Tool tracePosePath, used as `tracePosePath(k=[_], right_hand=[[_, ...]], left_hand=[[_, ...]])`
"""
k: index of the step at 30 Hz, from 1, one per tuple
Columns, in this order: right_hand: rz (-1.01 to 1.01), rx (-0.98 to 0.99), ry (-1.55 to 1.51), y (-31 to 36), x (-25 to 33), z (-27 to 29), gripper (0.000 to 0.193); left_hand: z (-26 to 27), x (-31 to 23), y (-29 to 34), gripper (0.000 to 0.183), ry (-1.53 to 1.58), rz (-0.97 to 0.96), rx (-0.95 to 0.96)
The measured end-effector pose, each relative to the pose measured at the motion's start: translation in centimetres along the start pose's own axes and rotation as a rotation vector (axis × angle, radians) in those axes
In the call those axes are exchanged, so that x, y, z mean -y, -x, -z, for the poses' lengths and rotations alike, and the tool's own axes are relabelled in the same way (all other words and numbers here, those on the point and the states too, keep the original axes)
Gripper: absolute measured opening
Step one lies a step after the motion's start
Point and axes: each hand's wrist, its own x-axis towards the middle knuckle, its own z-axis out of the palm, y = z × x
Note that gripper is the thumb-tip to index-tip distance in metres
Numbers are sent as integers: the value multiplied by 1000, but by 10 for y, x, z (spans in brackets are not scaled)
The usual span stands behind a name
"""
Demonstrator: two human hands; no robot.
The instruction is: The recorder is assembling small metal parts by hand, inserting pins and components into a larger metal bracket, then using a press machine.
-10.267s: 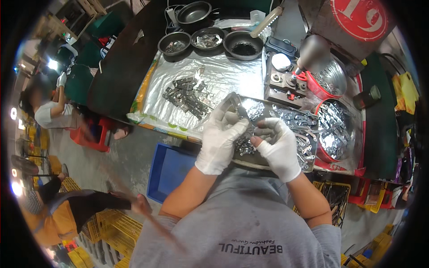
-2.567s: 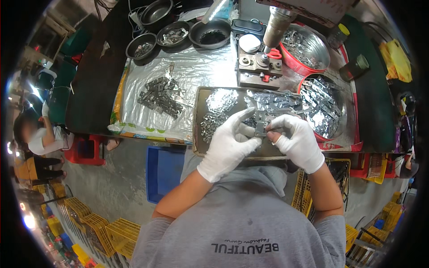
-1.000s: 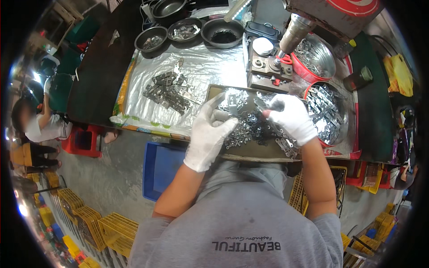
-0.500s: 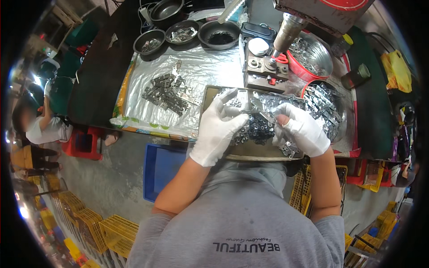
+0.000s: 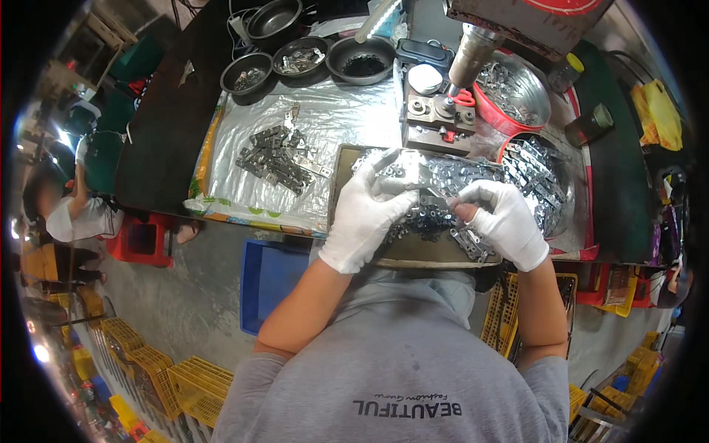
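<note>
Both my hands wear white gloves and meet over a shallow tray (image 5: 425, 263) that holds many small metal parts. My left hand (image 5: 362, 221) grips a flat metal strip (image 5: 436, 195) between thumb and fingers. From the other side, my right hand (image 5: 513, 225) pinches at the strip's right end with bared fingertips. Whether a second small piece is in the right fingers cannot be made out. Under the hands lie loose small dark and shiny parts (image 5: 425, 221). Several elongated metal pieces (image 5: 473, 244) rest in the tray's right corner, near my right hand.
Beyond the tray stands a press (image 5: 473, 55) above a metal block (image 5: 439, 136). Right of it are a red-rimmed tub (image 5: 548, 111) and a container of metal strips (image 5: 535, 173). A pile of strips (image 5: 277, 159) lies on foil, with dark bowls (image 5: 362, 77) behind.
My right hand's fingers have lifted and curled in toward the strip, uncovering metal pieces in the tray's right corner. My left hand has barely moved and still grips the strip.
</note>
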Motion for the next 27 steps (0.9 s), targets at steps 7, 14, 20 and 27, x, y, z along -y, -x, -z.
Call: tracePosePath(k=[7, 14, 20, 27], right_hand=[[-6, 62, 72, -1, 6, -8, 15], [-68, 67, 45, -1, 16, -9, 14], [-114, 76, 140, -3, 8, -7, 21], [29, -73, 61, -33, -13, 6, 33]], left_hand=[[-2, -3, -1, 66, -21, -8, -4], [-2, -2, -2, 66, -10, 3, -3], [-2, 0, -8, 65, 28, 29, 3], [-8, -6, -27, 67, 30, 72, 81]])
